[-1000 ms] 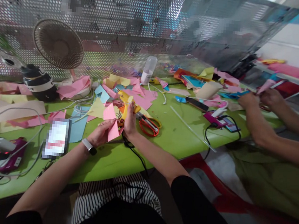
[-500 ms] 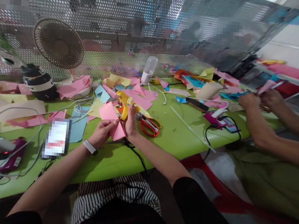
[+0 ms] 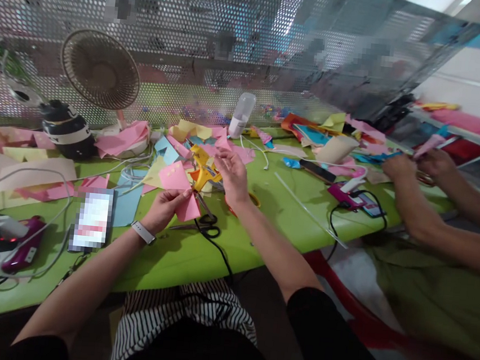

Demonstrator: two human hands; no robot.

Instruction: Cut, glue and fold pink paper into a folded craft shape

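Note:
Between the thumb and fingers of my left hand is a folded pink paper, one part pointing up and one hanging down. A yellow glue gun stands just behind and right of the paper. My right hand is raised beside the glue gun, its fingers partly bent; whether it pinches something small I cannot make out. Black-handled scissors lie under the paper near the table's front. Red and yellow scissors are partly hidden behind my right wrist.
Paper scraps, a phone, a purple power strip and cables lie left. A fan and a bottle stand behind. At right, another person's hands work near a second power strip.
My right hand has moved right and up, away from the pink paper. The black-handled scissors now show. My left hand still holds the paper, and the view has shifted slightly.

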